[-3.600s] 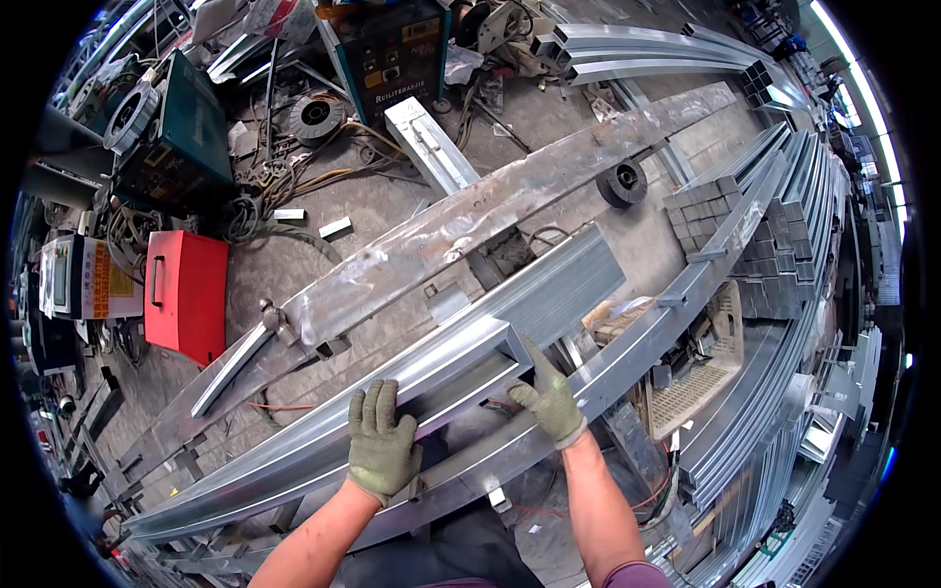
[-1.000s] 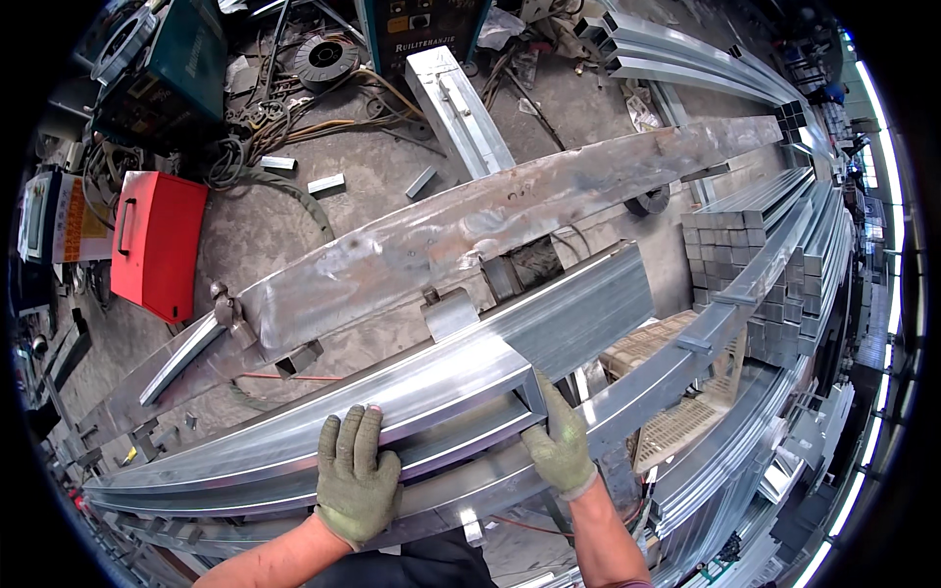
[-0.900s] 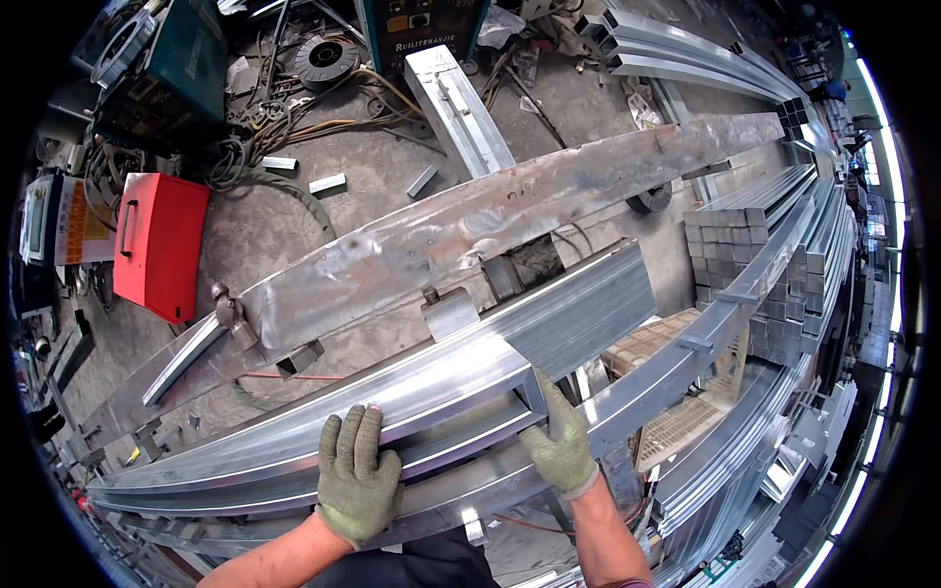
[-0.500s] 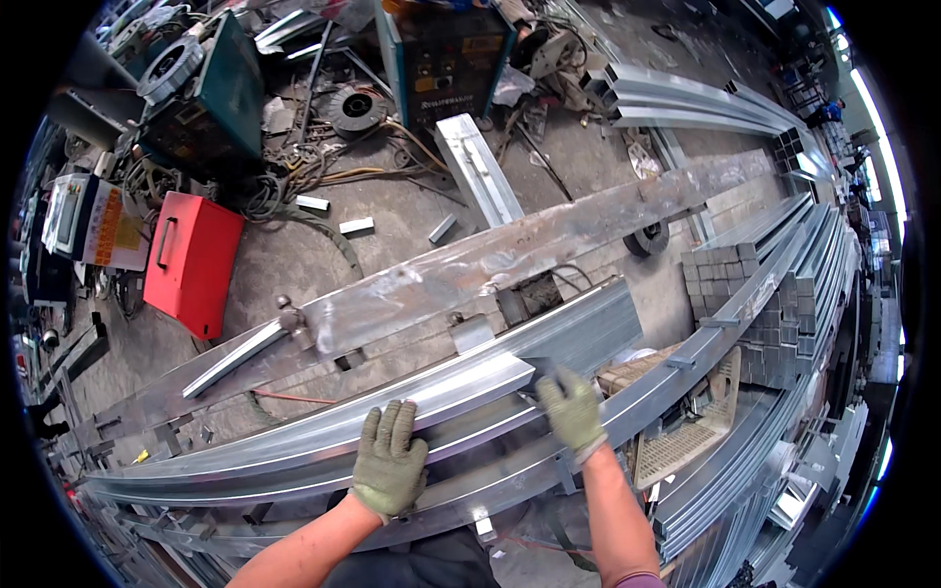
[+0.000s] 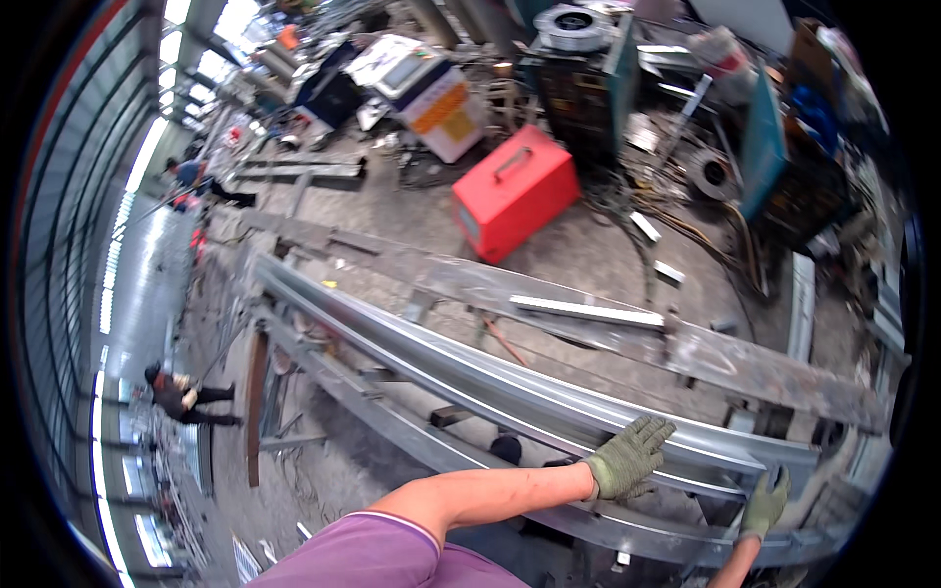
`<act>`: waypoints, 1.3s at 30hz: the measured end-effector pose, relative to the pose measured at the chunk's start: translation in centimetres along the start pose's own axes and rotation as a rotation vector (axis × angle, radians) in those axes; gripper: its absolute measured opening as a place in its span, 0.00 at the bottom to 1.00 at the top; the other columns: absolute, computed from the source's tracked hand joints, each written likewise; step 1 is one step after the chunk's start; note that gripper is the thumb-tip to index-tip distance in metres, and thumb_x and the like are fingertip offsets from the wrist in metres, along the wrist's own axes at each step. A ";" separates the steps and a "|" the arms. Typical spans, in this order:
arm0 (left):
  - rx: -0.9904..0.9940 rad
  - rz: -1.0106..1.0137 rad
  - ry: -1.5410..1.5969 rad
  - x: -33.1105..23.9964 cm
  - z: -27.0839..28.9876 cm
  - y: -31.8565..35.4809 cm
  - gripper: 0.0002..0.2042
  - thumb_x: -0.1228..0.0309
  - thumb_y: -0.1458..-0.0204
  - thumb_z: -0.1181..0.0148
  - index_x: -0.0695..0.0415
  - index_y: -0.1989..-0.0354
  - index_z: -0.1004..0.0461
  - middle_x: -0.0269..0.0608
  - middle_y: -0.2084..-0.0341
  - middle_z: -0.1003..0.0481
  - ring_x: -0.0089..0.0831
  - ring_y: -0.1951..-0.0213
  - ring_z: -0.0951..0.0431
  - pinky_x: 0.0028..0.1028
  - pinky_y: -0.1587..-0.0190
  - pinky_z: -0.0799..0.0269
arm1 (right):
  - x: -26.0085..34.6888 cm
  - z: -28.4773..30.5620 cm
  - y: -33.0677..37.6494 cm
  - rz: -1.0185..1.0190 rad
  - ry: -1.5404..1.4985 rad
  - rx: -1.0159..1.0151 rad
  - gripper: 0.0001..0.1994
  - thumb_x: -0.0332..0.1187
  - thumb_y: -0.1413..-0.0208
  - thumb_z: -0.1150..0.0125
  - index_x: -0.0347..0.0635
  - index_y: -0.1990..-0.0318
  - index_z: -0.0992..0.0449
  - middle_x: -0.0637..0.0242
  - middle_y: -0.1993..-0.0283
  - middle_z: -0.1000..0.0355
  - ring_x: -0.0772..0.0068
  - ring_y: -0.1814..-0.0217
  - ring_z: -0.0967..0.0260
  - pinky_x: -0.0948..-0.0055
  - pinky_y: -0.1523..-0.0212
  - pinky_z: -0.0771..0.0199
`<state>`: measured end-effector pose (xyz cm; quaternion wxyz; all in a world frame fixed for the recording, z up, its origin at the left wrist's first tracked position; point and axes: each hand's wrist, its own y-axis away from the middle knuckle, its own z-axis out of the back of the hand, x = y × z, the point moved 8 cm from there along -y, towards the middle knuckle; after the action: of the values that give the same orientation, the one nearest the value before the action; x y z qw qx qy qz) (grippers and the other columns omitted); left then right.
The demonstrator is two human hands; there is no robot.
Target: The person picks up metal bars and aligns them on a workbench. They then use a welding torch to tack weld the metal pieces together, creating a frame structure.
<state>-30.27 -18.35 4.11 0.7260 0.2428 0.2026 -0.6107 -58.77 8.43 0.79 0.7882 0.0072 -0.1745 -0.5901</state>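
Both my hands wear olive-green work gloves. My left hand [image 5: 630, 458] lies flat on top of a long silvery steel channel [image 5: 549, 397], its fingers stretched out along the metal. My right hand [image 5: 765, 505] is at the near right end of the same channel, thumb and fingers apart around the end's edge; it does not appear to grip it. The lower part of that hand's fingers is hard to make out. The channel rests among parallel lengths and runs away to the far left.
A grey support rail [image 5: 392, 416] runs along my side of the channel. Beyond lies a rusty flat beam [image 5: 745, 372] with a short white-silver bar [image 5: 588, 311] on it. A red metal box [image 5: 520, 191], welding machines [image 5: 578, 108] and cables stand behind. Two people [image 5: 186, 397] are at the far left.
My view has swung to the left, bringing the channel's far end and two people into sight. My left hand stays on the channel, and my right hand stays by its end.
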 end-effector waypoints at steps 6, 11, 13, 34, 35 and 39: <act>-0.383 0.266 -0.066 10.0 8.3 12.6 0.19 0.56 0.40 0.35 0.62 0.53 0.22 0.65 0.30 0.35 0.59 0.26 0.38 0.55 0.23 0.46 | 23.0 -1.6 10.9 0.741 -0.060 0.124 0.29 0.34 0.40 0.33 0.37 0.32 0.27 0.47 0.33 0.27 0.40 0.27 0.35 0.47 0.24 0.41; -0.744 0.785 -0.175 22.8 15.4 27.2 0.28 0.57 0.42 0.31 0.64 0.40 0.27 0.64 0.31 0.33 0.59 0.30 0.33 0.49 0.25 0.39 | 32.1 -8.1 15.3 0.746 0.161 0.536 0.37 0.37 0.47 0.28 0.39 0.28 0.31 0.40 0.32 0.31 0.32 0.28 0.39 0.42 0.24 0.42; -1.022 1.110 -0.119 27.8 16.5 35.3 0.33 0.56 0.42 0.31 0.65 0.35 0.31 0.64 0.34 0.30 0.60 0.33 0.29 0.46 0.27 0.36 | 34.0 -11.4 16.0 1.033 0.271 0.480 0.23 0.41 0.37 0.38 0.44 0.36 0.22 0.44 0.50 0.17 0.38 0.45 0.19 0.47 0.44 0.19; -0.945 1.622 1.127 37.9 23.3 45.8 0.18 0.59 0.44 0.29 0.67 0.64 0.15 0.51 0.78 0.18 0.38 0.83 0.22 0.39 0.79 0.27 | 36.2 -3.4 21.0 0.775 0.700 0.504 0.17 0.49 0.38 0.37 0.47 0.53 0.17 0.45 0.53 0.18 0.38 0.48 0.19 0.43 0.48 0.22; -0.976 1.633 1.118 36.8 23.9 46.6 0.19 0.58 0.45 0.29 0.67 0.64 0.15 0.52 0.76 0.18 0.38 0.83 0.22 0.40 0.78 0.26 | 36.3 -2.9 21.6 0.740 0.705 0.504 0.17 0.50 0.38 0.37 0.48 0.52 0.18 0.46 0.53 0.17 0.39 0.49 0.19 0.43 0.49 0.22; -0.963 1.574 1.180 33.2 24.8 47.1 0.22 0.56 0.47 0.26 0.69 0.61 0.17 0.51 0.75 0.19 0.39 0.85 0.24 0.44 0.82 0.28 | 37.9 1.7 25.3 0.795 0.681 0.461 0.15 0.49 0.38 0.37 0.52 0.52 0.19 0.48 0.57 0.17 0.39 0.54 0.18 0.42 0.53 0.22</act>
<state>21.79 -52.97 9.35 0.7203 0.2493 0.5243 0.3796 -26.53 -18.92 17.96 0.9394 0.3026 -0.0241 -0.1595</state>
